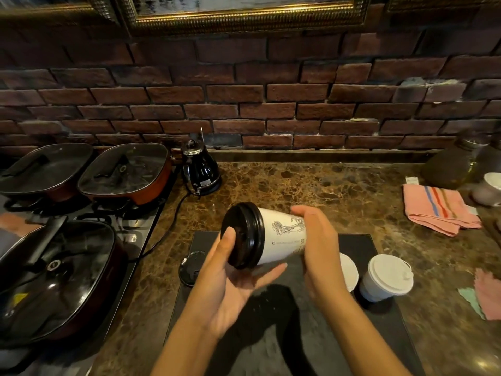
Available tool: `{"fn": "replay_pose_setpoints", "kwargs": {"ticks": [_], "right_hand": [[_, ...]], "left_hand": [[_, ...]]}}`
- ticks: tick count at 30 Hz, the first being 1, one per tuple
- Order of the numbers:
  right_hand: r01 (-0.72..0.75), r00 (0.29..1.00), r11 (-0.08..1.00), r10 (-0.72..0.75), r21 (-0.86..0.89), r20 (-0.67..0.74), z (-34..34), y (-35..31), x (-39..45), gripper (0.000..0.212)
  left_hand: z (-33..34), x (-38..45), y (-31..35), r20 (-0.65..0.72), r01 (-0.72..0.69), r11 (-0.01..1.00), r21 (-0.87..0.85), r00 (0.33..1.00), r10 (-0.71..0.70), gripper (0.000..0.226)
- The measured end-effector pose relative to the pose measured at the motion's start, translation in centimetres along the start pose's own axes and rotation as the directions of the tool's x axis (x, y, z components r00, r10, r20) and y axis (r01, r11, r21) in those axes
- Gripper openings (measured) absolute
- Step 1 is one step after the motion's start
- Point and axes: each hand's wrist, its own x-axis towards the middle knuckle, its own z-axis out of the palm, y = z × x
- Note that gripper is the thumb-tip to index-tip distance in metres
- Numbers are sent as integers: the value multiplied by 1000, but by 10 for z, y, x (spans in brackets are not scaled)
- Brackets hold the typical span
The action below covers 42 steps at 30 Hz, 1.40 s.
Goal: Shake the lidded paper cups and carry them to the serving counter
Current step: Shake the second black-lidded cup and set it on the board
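Brick wall [271,104] runs behind a brown marble counter [311,185], with gilt picture frames [244,20] along the top edge at 12 o'clock. At the centre a paper cup [284,234] with a black lid [244,234] is held sideways above a dark mat [360,248], lid pointing toward 9 o'clock. The left hand [230,280] cradles the lid end from below, its thumb pressed on the lid's face and its fingers curled under the rim. The right hand [320,248] grips the cup's base end, fingers wrapped over the top.

At 4 o'clock, on the mat, stands a white-lidded cup [385,278]; just beside it, partly hidden behind the right wrist, is a second white lid [349,270]. A loose black lid [189,267] lies at the mat's left edge, around 8 o'clock.

At 10 o'clock sits a black kettle [200,169] with its cord trailing down. Three lidded pans [124,172] fill the stove from 9 to 10 o'clock. A pink striped cloth [439,207] lies at 3 o'clock, with dark jars [450,164] behind it.
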Motion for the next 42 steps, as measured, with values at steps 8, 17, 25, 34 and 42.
{"fn": "replay_pose_setpoints", "kwargs": {"ticks": [8,17,25,34,42], "right_hand": [[185,972,898,-106,-400,211,-1,60,-20,31],[-290,867,953,301,-90,397,-6,105,-26,35],[-411,850,905,423,-107,314,1,143,-15,31],[-524,811,842,539,-127,226,8,174,-16,32],[-535,798,835,550,-133,244,4,179,-10,32]], "left_hand": [[-45,19,-33,-216,-2,997,78,976,19,51],[-82,51,-70,-402,90,931,354,913,65,24],[-127,74,-84,-438,143,964,224,898,-31,22],[-158,67,-96,-404,116,971,207,914,-23,48],[-165,69,-101,-394,92,968,234,919,8,55]]}}
